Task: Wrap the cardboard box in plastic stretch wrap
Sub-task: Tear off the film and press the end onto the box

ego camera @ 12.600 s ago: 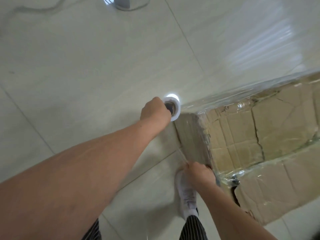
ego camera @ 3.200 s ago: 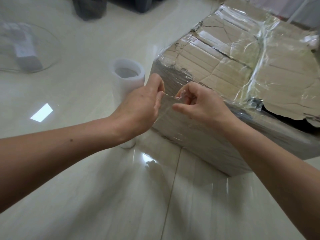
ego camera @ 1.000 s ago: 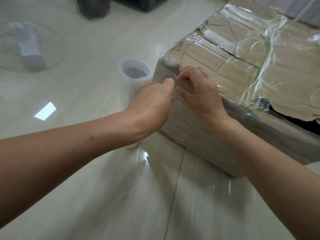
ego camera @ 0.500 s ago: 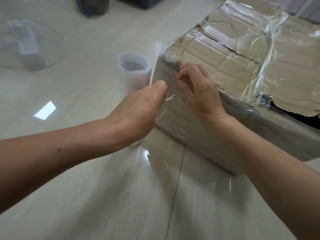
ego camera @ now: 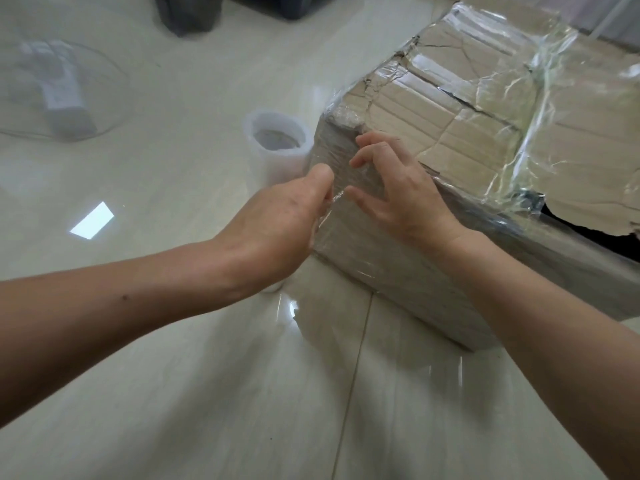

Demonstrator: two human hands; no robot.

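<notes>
A torn cardboard box (ego camera: 460, 133) lies on the tiled floor at the right, its top and near side covered in shiny stretch wrap. A white roll of stretch wrap (ego camera: 277, 147) stands upright just left of the box's near corner. My left hand (ego camera: 280, 220) pinches a loose edge of clear film (ego camera: 332, 202) in front of the box's side. My right hand (ego camera: 398, 188) rests on that side near the corner, fingers spread and loosely bent, apart from the film edge.
A fan's round base (ego camera: 59, 95) sits on the floor at the far left. Dark objects (ego camera: 190, 12) stand at the top edge. A bright light patch (ego camera: 91, 221) reflects off the glossy tiles. A dark torn gap (ego camera: 595, 233) opens in the box's top at the right.
My right hand's fingers have opened and spread on the box side. My left hand has kept its pinch on the film edge and moved little.
</notes>
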